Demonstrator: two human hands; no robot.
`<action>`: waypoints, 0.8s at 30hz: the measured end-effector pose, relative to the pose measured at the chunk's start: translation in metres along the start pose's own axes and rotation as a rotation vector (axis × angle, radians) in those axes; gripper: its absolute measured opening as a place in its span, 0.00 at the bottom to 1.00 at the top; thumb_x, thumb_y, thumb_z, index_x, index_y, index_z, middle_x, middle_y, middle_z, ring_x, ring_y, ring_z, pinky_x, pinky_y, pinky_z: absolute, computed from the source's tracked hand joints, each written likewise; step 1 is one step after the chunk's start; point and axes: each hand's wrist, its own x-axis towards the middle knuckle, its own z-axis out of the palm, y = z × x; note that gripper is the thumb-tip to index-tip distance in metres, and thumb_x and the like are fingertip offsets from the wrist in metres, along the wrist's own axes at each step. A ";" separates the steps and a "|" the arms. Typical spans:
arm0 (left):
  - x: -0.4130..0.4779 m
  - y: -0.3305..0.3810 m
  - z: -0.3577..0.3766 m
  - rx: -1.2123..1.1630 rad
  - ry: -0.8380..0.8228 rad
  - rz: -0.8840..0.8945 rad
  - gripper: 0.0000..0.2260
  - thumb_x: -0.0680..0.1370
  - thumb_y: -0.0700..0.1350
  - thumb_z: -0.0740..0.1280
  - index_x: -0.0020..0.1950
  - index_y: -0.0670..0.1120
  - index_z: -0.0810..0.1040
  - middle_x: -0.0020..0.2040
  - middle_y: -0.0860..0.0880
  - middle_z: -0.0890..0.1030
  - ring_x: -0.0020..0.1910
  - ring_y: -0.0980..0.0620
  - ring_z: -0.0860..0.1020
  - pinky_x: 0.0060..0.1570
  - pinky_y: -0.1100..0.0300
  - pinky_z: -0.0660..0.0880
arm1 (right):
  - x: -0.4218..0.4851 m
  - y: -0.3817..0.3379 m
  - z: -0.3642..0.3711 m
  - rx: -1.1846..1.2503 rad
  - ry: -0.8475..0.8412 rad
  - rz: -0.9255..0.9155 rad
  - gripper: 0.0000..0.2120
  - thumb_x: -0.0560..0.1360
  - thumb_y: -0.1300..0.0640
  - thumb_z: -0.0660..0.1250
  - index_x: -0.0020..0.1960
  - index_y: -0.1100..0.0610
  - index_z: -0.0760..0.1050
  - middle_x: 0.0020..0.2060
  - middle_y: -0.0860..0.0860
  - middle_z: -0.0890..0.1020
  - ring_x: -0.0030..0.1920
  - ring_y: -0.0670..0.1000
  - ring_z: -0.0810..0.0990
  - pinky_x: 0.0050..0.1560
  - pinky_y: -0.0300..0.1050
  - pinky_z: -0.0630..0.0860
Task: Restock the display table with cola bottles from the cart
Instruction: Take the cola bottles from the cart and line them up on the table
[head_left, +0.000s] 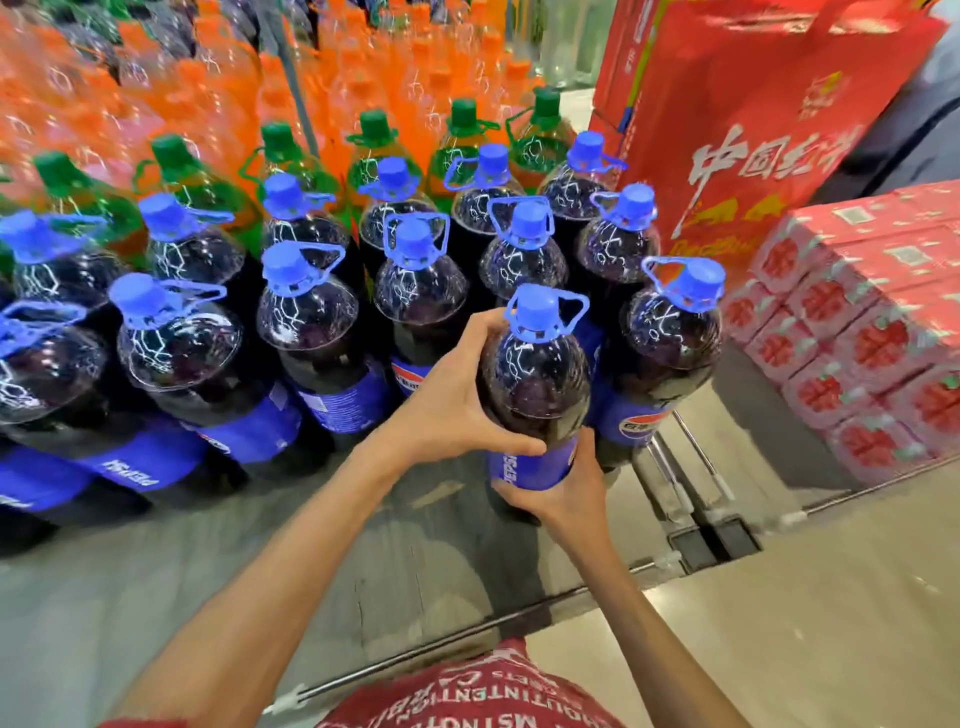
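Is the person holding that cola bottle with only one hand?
No, both hands hold the cola bottle: the left hand grips its shoulder and the right hand grips it lower down.

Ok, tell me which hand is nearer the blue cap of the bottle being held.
Left. The left hand grips the shoulder of the bottle, fingertips just beside the cap; the right hand holds it lower down at the label, well below the cap.

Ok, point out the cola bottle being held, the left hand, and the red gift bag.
held cola bottle (535, 384), head view, dark shoulder below the cap.
left hand (457, 410), head view, back of the hand.
red gift bag (737, 83), head view, its printed front face.
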 end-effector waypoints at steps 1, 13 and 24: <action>0.003 0.000 -0.001 0.008 -0.002 0.001 0.49 0.60 0.39 0.86 0.73 0.47 0.62 0.68 0.56 0.74 0.68 0.60 0.73 0.69 0.64 0.68 | 0.004 0.002 0.001 0.004 0.001 0.000 0.39 0.55 0.58 0.88 0.56 0.42 0.68 0.50 0.31 0.81 0.52 0.38 0.81 0.52 0.37 0.78; 0.019 -0.003 0.000 0.172 -0.026 0.104 0.52 0.60 0.47 0.87 0.77 0.51 0.61 0.69 0.53 0.65 0.73 0.53 0.66 0.72 0.55 0.69 | 0.012 0.001 0.014 -0.050 0.117 0.091 0.37 0.60 0.46 0.85 0.62 0.51 0.70 0.53 0.47 0.78 0.51 0.48 0.79 0.51 0.42 0.74; 0.018 -0.009 0.009 0.173 0.035 0.154 0.52 0.60 0.46 0.87 0.77 0.43 0.62 0.70 0.47 0.64 0.73 0.51 0.66 0.72 0.60 0.65 | 0.003 0.000 0.028 -0.309 0.381 -0.004 0.40 0.60 0.43 0.84 0.61 0.63 0.70 0.58 0.55 0.72 0.58 0.50 0.70 0.47 0.36 0.65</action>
